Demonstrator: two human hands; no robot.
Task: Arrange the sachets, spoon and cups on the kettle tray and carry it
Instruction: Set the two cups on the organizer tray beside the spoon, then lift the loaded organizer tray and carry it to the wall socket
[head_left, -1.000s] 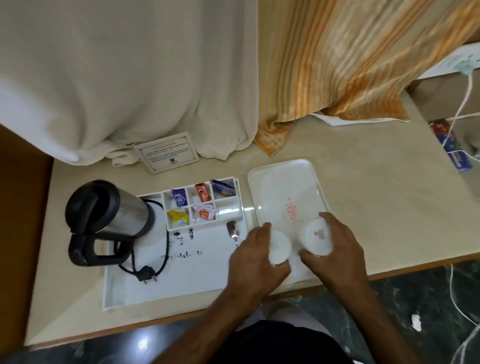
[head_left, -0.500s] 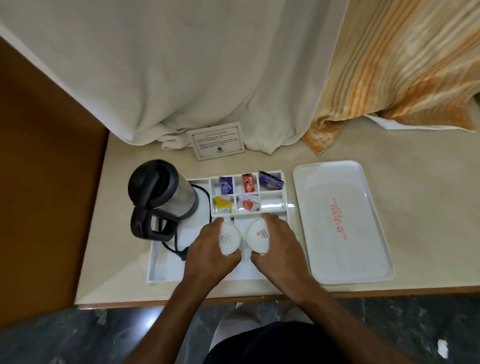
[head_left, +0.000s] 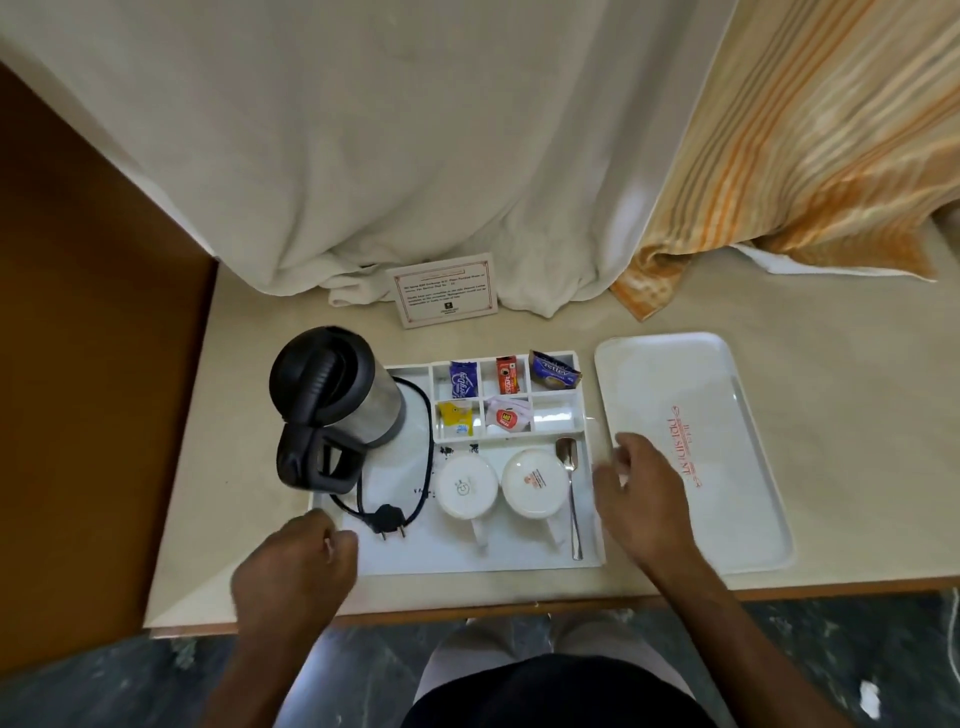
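The kettle tray lies on the beige counter, near its front edge. On the tray's left part stands the kettle, steel with a black lid and handle, its black cord looping round to a plug lying on the tray floor. Along the tray's far side are 6 small compartments: 5 hold sachets, blue, red and dark blue in the far row, yellow and pink-white in the near row, while the last, at near right, looks bare. In front of them 2 white cups sit upside down side by side, handles pointing toward the near edge. The spoon lies just right of the right cup, bowl far, handle near.

The left hand is at the tray's near-left corner, fingers curled in a loose fist; whether it grips the rim cannot be told. The right hand is at the tray's right edge, fingers spread and holding nothing, partly over the gap beside a second, plain white tray that lies to the right. A printed card stands at the far side against a white curtain.
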